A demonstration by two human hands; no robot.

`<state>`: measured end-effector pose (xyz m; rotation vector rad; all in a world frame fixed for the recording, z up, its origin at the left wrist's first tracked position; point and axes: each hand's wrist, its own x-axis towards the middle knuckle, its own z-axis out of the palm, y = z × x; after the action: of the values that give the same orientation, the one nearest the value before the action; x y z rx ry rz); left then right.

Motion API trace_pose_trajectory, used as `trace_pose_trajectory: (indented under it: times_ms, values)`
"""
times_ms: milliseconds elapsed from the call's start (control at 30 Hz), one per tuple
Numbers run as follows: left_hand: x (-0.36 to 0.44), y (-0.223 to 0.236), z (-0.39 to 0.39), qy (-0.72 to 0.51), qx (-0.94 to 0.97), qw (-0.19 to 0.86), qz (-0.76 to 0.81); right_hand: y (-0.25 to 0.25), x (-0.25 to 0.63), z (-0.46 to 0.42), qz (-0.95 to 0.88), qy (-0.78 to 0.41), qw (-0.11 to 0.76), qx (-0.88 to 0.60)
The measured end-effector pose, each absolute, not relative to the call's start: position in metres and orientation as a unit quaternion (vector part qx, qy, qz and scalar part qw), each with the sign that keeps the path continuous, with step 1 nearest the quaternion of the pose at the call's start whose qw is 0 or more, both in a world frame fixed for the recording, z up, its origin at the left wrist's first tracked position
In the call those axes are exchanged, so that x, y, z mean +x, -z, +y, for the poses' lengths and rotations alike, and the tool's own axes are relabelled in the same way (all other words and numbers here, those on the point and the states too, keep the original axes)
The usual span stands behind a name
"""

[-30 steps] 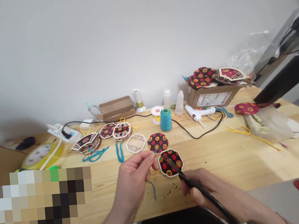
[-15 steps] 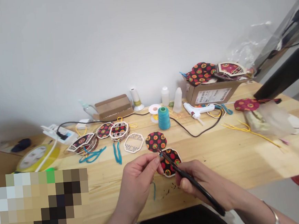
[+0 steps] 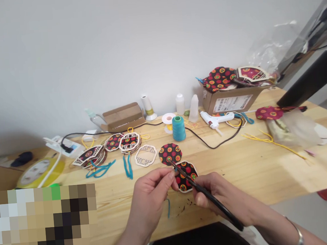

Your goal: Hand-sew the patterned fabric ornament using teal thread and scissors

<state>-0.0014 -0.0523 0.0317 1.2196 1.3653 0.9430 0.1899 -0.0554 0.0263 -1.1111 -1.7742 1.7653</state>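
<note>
Between thumb and fingertips, my left hand (image 3: 152, 191) pinches a blue cord, whose loose tail (image 3: 168, 208) hangs below the hand. My right hand (image 3: 221, 193) is closed around black-handled scissors (image 3: 207, 195), seen almost edge-on. Their narrow tip reaches up and left, close by my left fingertips. Beneath the blades lies a wooden-rimmed piece (image 3: 186, 183) covered in black patterned fabric, partly hidden by the scissors and fingers. Just beyond it sits a round patterned fabric piece (image 3: 170, 152). To its left is a bare wooden lattice frame (image 3: 145, 156).
A blue thread cone (image 3: 178, 129) stands behind the fabric pieces. Finished-looking lattice ornaments (image 3: 129, 142) with blue tassels lie left. A white glue gun (image 3: 217, 119) trails a black cable. At the back right is a cardboard box (image 3: 229, 101) of fabric pieces. Dark scraps (image 3: 184, 207) dot the table.
Both hands keep nearly the same pose. The scissors look slightly more closed and turned more edge-on; the view has shifted a little.
</note>
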Motion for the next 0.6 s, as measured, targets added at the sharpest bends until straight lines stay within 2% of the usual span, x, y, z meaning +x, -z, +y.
trace_pose_trajectory:
  times_ms: [400, 600]
  values:
    - [-0.007, -0.027, -0.053, -0.417, 0.475, 0.535, 0.561, -0.022, 0.193, -0.056, -0.619, -0.642, 0.219, -0.397]
    - [-0.014, -0.025, -0.045, -0.517, 0.385, 0.536, 0.545, -0.030, 0.199, -0.065, -0.730, -0.555, 0.075, -0.392]
